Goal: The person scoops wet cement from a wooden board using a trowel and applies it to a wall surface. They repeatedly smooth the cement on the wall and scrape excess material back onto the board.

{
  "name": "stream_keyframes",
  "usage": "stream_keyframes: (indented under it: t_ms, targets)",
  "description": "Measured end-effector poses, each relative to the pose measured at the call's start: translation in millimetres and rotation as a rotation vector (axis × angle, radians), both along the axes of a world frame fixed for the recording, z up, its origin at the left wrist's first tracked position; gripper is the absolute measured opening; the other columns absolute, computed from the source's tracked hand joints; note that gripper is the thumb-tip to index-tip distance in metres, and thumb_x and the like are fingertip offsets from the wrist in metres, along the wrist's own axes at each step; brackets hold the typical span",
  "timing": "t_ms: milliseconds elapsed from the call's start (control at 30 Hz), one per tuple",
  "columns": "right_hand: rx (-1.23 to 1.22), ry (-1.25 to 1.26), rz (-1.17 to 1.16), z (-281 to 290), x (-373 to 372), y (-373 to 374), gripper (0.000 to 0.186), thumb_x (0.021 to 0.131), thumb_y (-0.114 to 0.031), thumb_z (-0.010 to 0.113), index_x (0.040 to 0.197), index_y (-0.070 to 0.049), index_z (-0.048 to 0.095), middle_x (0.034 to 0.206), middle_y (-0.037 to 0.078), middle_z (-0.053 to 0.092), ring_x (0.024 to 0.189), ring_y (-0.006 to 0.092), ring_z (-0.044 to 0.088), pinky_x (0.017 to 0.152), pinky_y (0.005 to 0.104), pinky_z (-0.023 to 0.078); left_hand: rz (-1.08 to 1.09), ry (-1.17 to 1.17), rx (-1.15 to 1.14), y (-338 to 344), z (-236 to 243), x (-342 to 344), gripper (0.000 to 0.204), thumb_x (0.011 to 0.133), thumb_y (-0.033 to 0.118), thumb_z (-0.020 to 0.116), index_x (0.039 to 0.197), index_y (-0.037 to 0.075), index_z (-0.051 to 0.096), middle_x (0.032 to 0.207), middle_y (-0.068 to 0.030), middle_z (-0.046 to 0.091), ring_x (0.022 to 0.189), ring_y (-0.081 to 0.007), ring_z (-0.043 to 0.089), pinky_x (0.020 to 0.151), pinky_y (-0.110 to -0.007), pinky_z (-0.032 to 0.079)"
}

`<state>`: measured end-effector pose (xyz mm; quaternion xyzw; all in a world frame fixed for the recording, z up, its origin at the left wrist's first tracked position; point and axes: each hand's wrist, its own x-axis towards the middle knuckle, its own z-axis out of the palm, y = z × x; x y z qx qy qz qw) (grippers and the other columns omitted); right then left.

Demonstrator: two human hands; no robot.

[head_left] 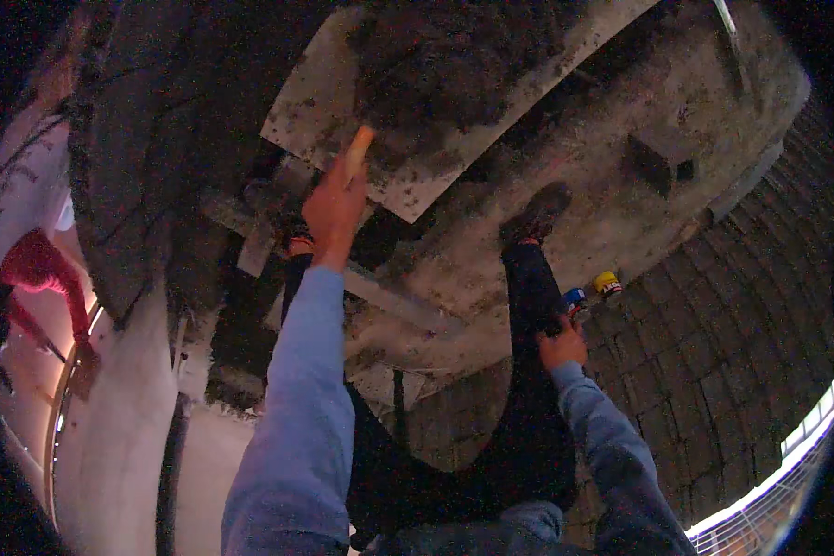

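Note:
My left hand (335,215) is closed around a tool with an orange-yellow handle (358,151). The handle end sticks up past my fingers, and the tool's other end cannot be made out. Just beyond it lies a pale board (310,93) with a dark, crumbly mass (435,79) heaped on it. Lower on the right, my right hand (562,348) is beside my dark trouser leg with its fingers curled. Something dark shows at those fingers, too dim to name. Close by stand a blue can (574,298) and a yellow can (607,283).
A dark block (653,165) sits on the dusty, pale ground at the right. Pavers (686,371) cover the area beyond the cans. A pale bar (398,301) lies between my feet. Another person in a red top (42,264) bends at the far left.

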<state>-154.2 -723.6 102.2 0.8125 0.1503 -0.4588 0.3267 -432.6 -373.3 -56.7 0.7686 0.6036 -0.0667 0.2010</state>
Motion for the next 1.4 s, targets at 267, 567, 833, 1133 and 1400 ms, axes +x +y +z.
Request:
stream_keyframes:
  t_ms: [267,567,833,1133,1400]
  targets:
    - [-0.015,-0.036,-0.024,17.8,-52.1,-1.3,0.071,0.080,-0.050,0.070,0.142,-0.025,0.047,0.145,0.023,0.044,0.126,0.0421,0.051,0.102,0.0493,0.045,0.140,-0.014,-0.211,-13.4,16.2,-41.8,0.049,0.092,0.050,0.057,0.124,0.013,0.061,0.090,-0.0199,0.070,0.080,-0.0410,0.068,0.068,-0.052,0.053]
    - [0.052,-0.071,-0.134,58.8,-90.8,2.2,0.072,0.076,-0.043,0.075,0.141,-0.025,0.050,0.142,0.024,0.045,0.122,0.0428,0.053,0.100,0.0502,0.047,0.130,-0.086,-0.277,19.7,91.7,-79.6,0.051,0.094,0.046,0.055,0.133,0.013,0.057,0.113,-0.0180,0.068,0.101,-0.0402,0.064,0.085,-0.047,0.051]
    - [0.112,-0.044,-0.112,42.4,-49.9,-24.0,0.072,0.076,-0.036,0.077,0.140,-0.015,0.050,0.138,0.023,0.050,0.123,0.0411,0.052,0.103,0.0476,0.045,0.407,0.143,-0.243,68.3,-8.3,-92.6,0.060,0.097,0.056,0.043,0.133,0.010,0.057,0.118,-0.0223,0.065,0.107,-0.0424,0.062,0.088,-0.049,0.050]
    - [0.220,-0.080,-0.069,33.5,-66.0,-37.5,0.063,0.080,-0.035,0.074,0.136,-0.012,0.055,0.136,0.023,0.053,0.123,0.0394,0.054,0.103,0.0449,0.045,0.123,-0.302,-0.154,56.6,-68.4,-36.3,0.062,0.094,0.059,0.046,0.115,0.005,0.068,0.108,-0.0229,0.068,0.101,-0.0411,0.064,0.088,-0.049,0.049]
    - [0.104,-0.077,-0.109,28.8,-82.6,-22.0,0.063,0.080,-0.036,0.074,0.136,-0.016,0.055,0.137,0.020,0.053,0.122,0.0392,0.054,0.101,0.0465,0.046,0.228,-0.630,-0.425,12.4,-80.6,-94.5,0.061,0.093,0.054,0.055,0.119,0.000,0.063,0.081,-0.0125,0.067,0.064,-0.0228,0.064,0.059,-0.037,0.051]
